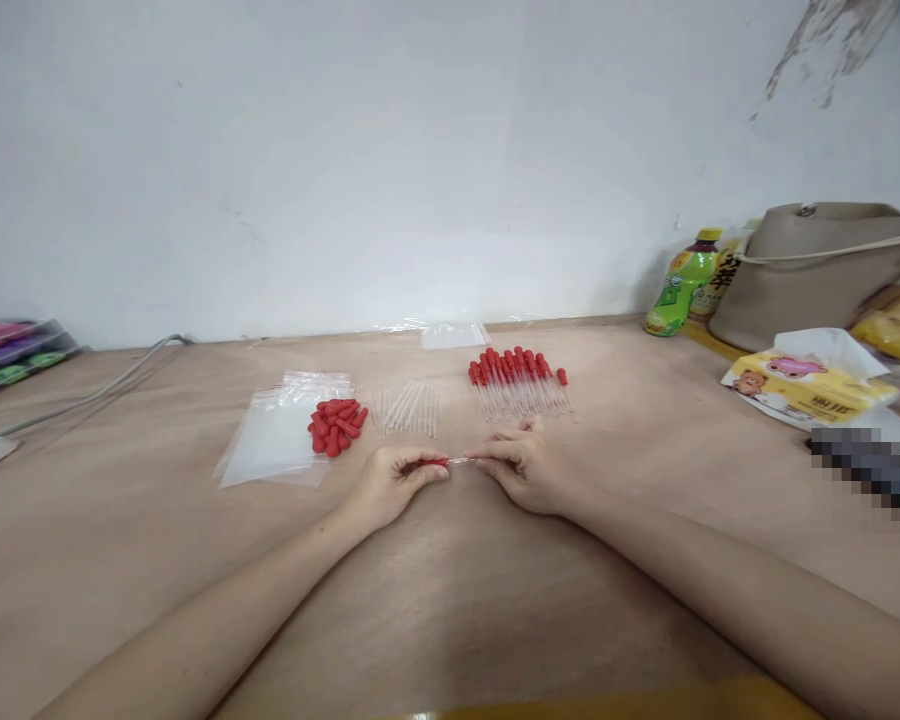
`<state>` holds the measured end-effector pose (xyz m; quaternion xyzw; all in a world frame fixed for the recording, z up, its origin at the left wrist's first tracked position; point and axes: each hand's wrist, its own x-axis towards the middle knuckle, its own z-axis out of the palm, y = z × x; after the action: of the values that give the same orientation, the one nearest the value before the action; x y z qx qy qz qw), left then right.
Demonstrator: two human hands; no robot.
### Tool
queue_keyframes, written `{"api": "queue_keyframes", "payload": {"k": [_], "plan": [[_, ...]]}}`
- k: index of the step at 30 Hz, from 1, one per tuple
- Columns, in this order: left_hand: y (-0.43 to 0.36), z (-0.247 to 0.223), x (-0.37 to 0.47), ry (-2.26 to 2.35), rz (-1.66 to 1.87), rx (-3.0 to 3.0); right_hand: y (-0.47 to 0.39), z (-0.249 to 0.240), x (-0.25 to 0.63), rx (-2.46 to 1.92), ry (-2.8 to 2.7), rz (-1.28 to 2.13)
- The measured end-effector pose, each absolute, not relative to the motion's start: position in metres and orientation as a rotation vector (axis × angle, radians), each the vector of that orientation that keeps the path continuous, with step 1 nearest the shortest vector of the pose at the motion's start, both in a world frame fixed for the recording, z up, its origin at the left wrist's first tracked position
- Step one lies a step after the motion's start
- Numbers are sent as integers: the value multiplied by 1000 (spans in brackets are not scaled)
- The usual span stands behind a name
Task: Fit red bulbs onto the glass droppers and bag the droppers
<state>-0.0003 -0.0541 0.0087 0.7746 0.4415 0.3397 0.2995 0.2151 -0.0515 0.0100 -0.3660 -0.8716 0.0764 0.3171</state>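
My left hand pinches a red rubber bulb between thumb and fingers. From the bulb's open end a thin glass tube runs right, its other end held in the fingertips of my right hand. Behind my left hand, a pile of loose red bulbs lies on clear plastic bags. Bare glass tubes are spread on the table between the two hands, farther back. Beyond my right hand lies a row of glass droppers fitted with red bulbs.
On the right are a green bottle, a grey-beige bag, a yellow tissue pack and a dark pixelated object. At the left are a grey cable and colourful packaged items. A wall stands behind the table.
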Motion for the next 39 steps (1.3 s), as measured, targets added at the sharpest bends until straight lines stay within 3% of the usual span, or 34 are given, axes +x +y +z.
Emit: {"api": "queue_keyframes", "payload": {"k": [11,26,33,39], "plan": [[-58,8,0,1208,826,2154,-56,8,215,-1009,-2353,60],[-59,6,-1,1198,972,2068,-54,19,212,-1063,-2420,514],[-62,14,3,1182,902,1908,-47,17,219,-864,-2432,-36],[-60,14,2,1078,861,1799,-47,15,221,-833,-2387,-290]]}}
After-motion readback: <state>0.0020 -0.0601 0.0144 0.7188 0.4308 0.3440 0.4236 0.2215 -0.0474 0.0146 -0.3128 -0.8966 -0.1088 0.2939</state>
